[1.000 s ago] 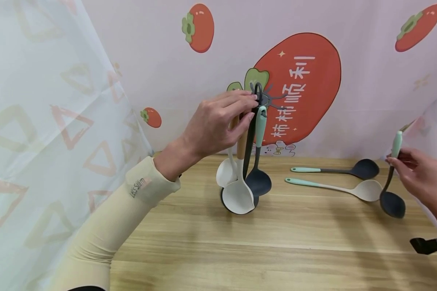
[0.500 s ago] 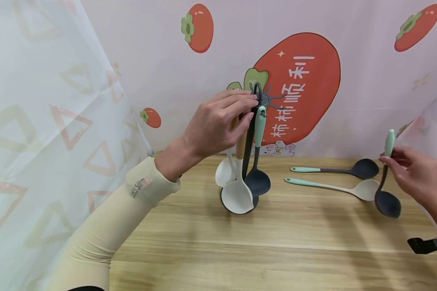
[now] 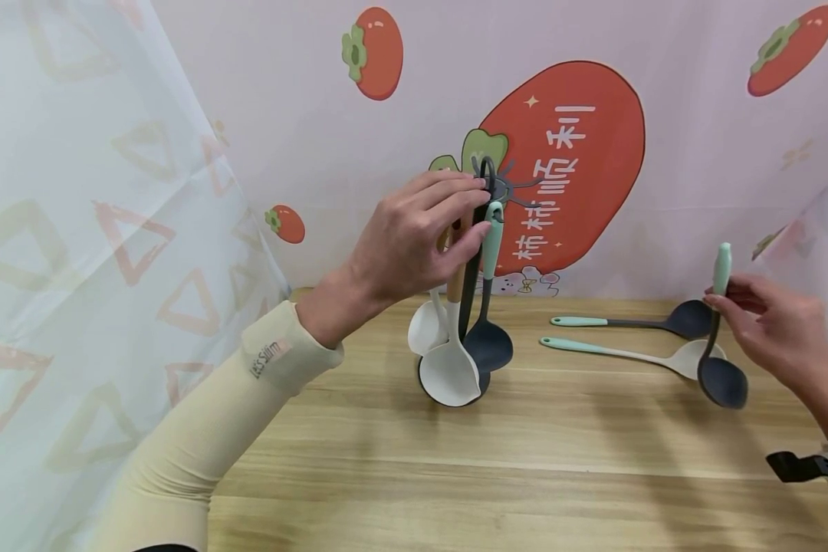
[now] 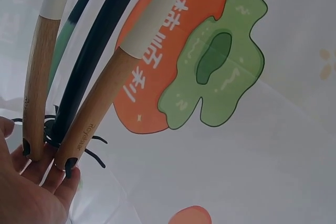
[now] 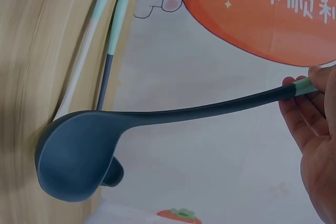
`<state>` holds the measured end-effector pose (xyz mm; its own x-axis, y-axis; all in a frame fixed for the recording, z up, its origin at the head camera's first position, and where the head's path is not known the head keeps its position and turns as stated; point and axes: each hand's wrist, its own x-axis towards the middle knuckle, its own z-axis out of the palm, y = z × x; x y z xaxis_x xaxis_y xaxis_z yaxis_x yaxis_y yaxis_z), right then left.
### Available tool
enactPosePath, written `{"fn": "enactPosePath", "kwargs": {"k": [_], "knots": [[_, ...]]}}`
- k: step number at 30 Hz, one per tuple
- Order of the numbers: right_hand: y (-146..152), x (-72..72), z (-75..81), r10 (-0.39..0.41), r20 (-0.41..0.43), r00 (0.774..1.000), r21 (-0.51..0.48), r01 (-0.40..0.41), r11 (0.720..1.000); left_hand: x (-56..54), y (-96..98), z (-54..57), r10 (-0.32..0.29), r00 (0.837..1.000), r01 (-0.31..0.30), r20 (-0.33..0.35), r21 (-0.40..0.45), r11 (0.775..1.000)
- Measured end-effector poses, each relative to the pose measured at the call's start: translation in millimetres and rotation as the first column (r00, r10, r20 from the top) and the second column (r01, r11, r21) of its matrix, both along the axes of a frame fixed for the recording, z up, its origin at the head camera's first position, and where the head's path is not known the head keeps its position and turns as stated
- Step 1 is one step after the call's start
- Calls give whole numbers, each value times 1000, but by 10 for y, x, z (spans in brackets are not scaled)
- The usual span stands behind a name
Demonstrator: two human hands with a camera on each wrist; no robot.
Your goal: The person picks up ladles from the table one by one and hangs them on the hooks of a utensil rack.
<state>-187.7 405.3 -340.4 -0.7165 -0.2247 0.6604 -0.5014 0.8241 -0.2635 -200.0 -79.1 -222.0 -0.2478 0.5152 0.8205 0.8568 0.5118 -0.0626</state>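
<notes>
A dark rotating utensil rack (image 3: 517,186) with hooked arms stands on the table. My left hand (image 3: 414,230) holds it at the top, fingertips at the central post and thumb beside a hanging mint handle. From the rack hang a white ladle (image 3: 450,374) with a wooden handle (image 4: 97,103), another white utensil (image 3: 428,328), and a dark ladle (image 3: 488,345) with a mint handle. At the right, my right hand (image 3: 780,322) pinches a dark ladle (image 5: 79,156) by its mint handle, upright with the bowl low. The bowl overlaps the lying utensils in the head view.
A beige-headed utensil (image 3: 593,349) and a dark-headed utensil (image 3: 628,323), both mint-handled, lie side by side at the back right of the wooden table (image 3: 524,475). A printed cloth (image 3: 303,115) covers the wall behind and the sides.
My right hand has moved left with the ladle, which now stands more upright. My left hand stays at the rack top; its thumb has shifted right toward the hanging mint handle.
</notes>
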Motion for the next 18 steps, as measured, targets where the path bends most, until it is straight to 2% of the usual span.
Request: {"fn": "enactPosePath", "kwargs": {"k": [6,12,18], "knots": [[-131,-1,58,47,-54,997,25,-46,999,20,24,-13,24,1000,-24,-15,2,1000],[-252,28,120,77,-57,995,35,-76,997,46,69,-9,56,998,-56,-35,17,998],[-340,43,166,91,-63,994,41,-88,995,71,107,8,85,996,-85,-19,16,996]]}}
